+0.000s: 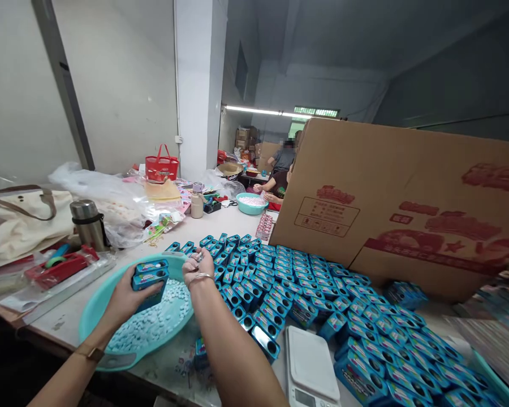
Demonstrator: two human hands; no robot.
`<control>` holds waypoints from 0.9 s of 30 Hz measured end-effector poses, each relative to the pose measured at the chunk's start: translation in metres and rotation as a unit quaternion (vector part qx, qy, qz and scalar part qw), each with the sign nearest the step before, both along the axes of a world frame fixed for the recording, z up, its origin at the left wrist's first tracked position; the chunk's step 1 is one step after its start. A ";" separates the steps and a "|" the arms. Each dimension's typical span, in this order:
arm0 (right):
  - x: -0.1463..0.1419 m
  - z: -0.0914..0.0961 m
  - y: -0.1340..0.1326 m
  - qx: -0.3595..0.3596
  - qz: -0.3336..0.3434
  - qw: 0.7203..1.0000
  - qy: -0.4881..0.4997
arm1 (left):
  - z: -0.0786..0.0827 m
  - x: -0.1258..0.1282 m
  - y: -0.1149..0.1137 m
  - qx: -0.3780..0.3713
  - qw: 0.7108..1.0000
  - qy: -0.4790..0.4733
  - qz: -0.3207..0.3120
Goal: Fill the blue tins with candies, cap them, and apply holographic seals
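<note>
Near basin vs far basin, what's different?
Contents: the near basin holds pale blue pieces; the far basin holds pinkish pieces.
Surroundings: the person's left hand holds blue boxes over the near basin; a co-worker's hand is by the far basin.
Shared: both basins are turquoise.
</note>
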State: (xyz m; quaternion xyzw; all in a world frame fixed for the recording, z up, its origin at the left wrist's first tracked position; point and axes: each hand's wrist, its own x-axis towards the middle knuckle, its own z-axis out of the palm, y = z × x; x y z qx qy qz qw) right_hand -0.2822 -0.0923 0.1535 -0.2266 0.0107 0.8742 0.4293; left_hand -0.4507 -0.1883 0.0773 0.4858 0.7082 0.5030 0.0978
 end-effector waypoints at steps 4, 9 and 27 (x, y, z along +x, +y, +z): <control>0.045 -0.007 0.000 0.016 -0.007 1.000 -0.003 | 0.012 0.000 -0.002 -0.028 0.999 0.038 0.002; 0.133 -0.022 -0.006 0.060 -0.037 0.997 0.038 | 0.041 0.036 -0.019 0.003 1.000 0.017 -0.021; 0.519 -0.113 -0.161 0.102 -0.410 0.906 -0.009 | -0.079 0.415 0.008 -0.064 0.898 -0.202 -0.385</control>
